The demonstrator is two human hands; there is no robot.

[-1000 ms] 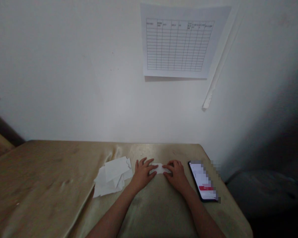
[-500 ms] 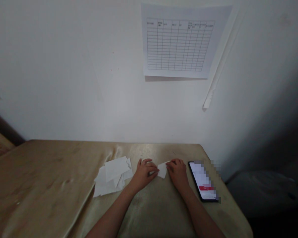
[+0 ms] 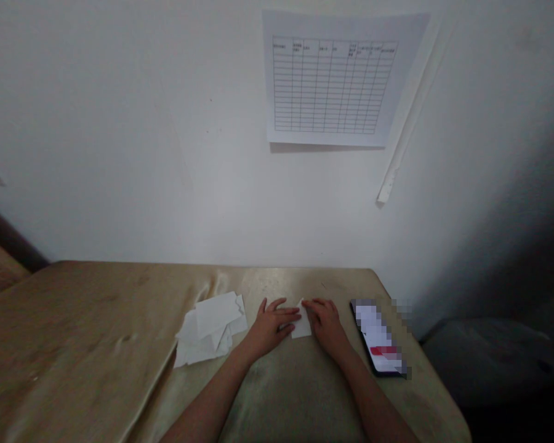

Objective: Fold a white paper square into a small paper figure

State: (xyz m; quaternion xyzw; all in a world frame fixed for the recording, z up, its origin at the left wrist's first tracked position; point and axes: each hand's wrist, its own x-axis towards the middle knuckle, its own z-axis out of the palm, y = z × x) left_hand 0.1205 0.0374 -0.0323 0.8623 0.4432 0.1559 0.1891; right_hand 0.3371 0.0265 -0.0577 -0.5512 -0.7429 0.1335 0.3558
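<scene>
A small piece of white paper (image 3: 301,326) lies on the table between my two hands, its top narrowing to a point. My left hand (image 3: 272,325) rests over its left side, fingers stretched out and spread, with the fingertips on the paper. My right hand (image 3: 324,317) is at its right edge, fingers curled together and the index fingertip near the top corner; whether the thumb pinches the sheet is partly hidden. To the left of my left hand lies a loose pile of torn white paper (image 3: 215,317).
A phone (image 3: 381,338) with a lit, partly blurred screen lies right of my right hand. The table (image 3: 96,332) has a wrinkled brownish cover and stands against a white wall (image 3: 120,154). A printed grid sheet (image 3: 327,86) hangs there. Dark, unclear objects fill the right side.
The small paper has turned, so its point is now at the top. My left fingers have moved right and flattened over it; my right hand has shifted slightly left.
</scene>
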